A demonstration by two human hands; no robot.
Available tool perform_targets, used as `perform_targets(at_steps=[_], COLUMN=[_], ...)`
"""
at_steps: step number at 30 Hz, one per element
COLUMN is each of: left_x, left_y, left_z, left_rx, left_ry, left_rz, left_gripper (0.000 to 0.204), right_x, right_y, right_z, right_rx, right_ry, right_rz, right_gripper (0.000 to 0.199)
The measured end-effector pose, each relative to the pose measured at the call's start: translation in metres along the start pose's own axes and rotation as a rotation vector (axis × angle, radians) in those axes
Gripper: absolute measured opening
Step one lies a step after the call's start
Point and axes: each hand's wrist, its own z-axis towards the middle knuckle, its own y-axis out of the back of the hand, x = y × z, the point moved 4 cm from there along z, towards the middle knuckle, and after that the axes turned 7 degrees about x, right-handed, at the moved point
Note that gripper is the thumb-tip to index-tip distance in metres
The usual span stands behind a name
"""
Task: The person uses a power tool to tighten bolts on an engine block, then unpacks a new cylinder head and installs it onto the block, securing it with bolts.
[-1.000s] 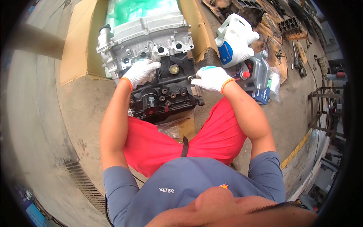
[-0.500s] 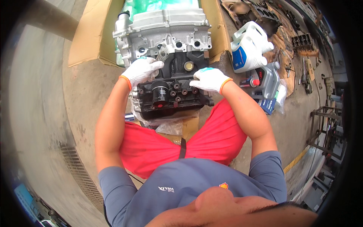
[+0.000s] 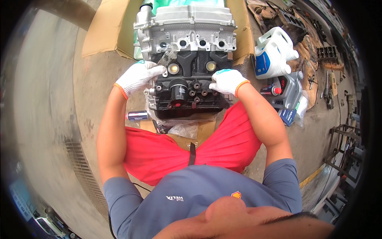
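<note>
A car engine (image 3: 193,26) stands in front of me, its silvery upper part above a black block (image 3: 191,105). My left hand (image 3: 139,76), in a white knit glove with an orange cuff, is by the block's upper left edge. Its fingers are closed on a crumpled clear plastic bag (image 3: 168,55) that leans against the engine. My right hand (image 3: 227,81), gloved alike, rests at the block's right side with curled fingertips; whatever lies in them is hidden. Between the hands are a black oil filter (image 3: 178,92) and two round brass-coloured plugs.
An open cardboard box (image 3: 104,32) flanks the engine. To the right stand white jugs (image 3: 272,59), a grey bottle (image 3: 292,89) and a blue box (image 3: 287,115). A small can (image 3: 137,115) lies at left. Used engine parts (image 3: 329,55) and tools are farther right.
The view has shifted, putting the engine farther right. My left hand has moved left across the block with the plastic bag, uncovering the left plug. My right hand keeps nearly the same place on the block.
</note>
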Motion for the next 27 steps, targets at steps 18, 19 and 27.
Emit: perform_targets(at_steps=[18, 19, 27], left_x=[0.022, 0.028, 0.189], left_y=[0.045, 0.048, 0.128], left_z=[-0.100, -0.117, -0.241], left_rx=[-0.114, -0.105, -0.986], left_ry=[0.057, 0.057, -0.009], left_rz=[-0.137, -0.162, -0.593], left_gripper=[0.038, 0.037, 0.037], right_x=[0.039, 0.044, 0.079], right_y=[0.019, 0.021, 0.011], right_z=[-0.012, -0.015, -0.022], right_rx=[-0.019, -0.004, 0.004], right_ry=[0.198, 0.200, 0.484], right_rz=[0.111, 0.146, 0.400], right_gripper=[0.051, 0.051, 0.037])
